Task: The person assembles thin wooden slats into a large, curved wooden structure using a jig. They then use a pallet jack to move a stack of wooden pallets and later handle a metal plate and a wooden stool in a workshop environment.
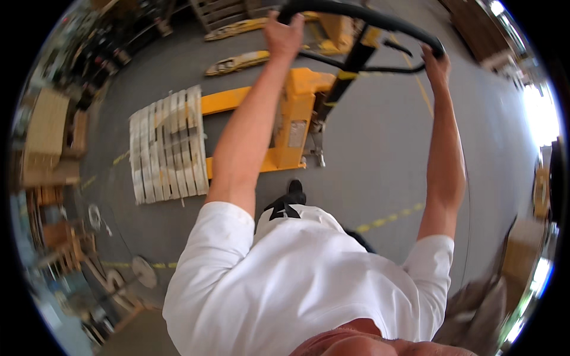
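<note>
Both my arms reach up and forward to the black loop handle [362,16] of a yellow pallet jack [295,118]. My left hand [284,37] is wrapped round the left side of the handle. My right hand [436,64] grips its right end, with the fingers partly hidden behind the bar. A small black lever [398,47] sits inside the loop. The black shaft slants down from the handle to the yellow body. On the jack's forks, off to the left, lies a worn white slatted wooden pallet [169,145].
A second yellow pallet jack [240,61] stands beyond, near a wooden pallet [219,12]. Cardboard boxes [47,124] and wooden furniture parts [62,255] line the left side. Brown boxes [522,252] stand at the right. Yellow dashed lines [389,218] mark the grey floor.
</note>
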{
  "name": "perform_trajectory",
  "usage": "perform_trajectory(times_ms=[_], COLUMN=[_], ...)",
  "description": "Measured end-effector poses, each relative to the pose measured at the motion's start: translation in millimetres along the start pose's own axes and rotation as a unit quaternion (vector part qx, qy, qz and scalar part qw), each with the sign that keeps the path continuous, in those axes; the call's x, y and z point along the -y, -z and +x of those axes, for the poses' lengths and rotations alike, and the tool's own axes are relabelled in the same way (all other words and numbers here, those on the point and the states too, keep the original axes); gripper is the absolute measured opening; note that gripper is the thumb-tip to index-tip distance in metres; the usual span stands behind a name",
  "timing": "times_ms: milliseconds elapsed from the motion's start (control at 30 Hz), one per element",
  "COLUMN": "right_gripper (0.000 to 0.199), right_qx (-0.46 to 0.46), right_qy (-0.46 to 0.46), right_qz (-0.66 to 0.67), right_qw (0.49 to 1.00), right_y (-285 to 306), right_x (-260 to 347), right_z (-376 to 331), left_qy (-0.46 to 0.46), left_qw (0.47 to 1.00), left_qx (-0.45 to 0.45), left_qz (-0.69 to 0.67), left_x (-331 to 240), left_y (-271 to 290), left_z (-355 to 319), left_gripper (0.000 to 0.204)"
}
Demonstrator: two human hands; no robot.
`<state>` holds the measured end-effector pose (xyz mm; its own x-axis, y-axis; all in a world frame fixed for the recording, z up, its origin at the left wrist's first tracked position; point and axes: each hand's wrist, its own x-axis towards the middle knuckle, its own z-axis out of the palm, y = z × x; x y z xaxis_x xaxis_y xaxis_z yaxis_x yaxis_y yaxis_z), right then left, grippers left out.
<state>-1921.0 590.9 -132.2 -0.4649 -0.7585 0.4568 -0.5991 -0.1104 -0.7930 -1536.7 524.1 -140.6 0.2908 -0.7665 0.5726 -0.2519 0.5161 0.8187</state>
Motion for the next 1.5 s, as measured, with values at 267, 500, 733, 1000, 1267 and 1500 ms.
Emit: perform_trajectory(times_ms=[267,500,733,1000,1267,1500], right_gripper=[0.032,0.022,0.020,0.025,0.029,0.016], right_qx=[0.034,0.136,0.174,0.214,0.200,0.205], right_qy=[0.011,0.004,0.038,0.106,0.016,0.140], right_qz=[0.022,-0.001,0.170,0.190,0.300,0.262], right_qw=[0.999,0.991,0.969,0.952,0.933,0.933], right_y=[-21,-17,-15,-33,-53,14], right_x=[-23,-72,-145,-159,-179,-192], right_z=[40,97,181,206,207,174], left_qy=[0.032,0.123,0.055,0.036,0.056,0.087], left_qw=[0.998,0.990,0.998,0.994,0.980,0.954], left_qx=[-0.048,-0.052,-0.014,-0.071,-0.158,-0.273], left_qz=[0.038,0.043,0.015,0.070,0.104,0.084], left_x=[5,-47,-99,-115,-128,-135], left_y=[-17,-34,-137,-171,-217,-242], left_z=[-1,-78,-200,-210,-228,-277], left_gripper=[0.029,0.028,0.023,0.017,0.015,0.014])
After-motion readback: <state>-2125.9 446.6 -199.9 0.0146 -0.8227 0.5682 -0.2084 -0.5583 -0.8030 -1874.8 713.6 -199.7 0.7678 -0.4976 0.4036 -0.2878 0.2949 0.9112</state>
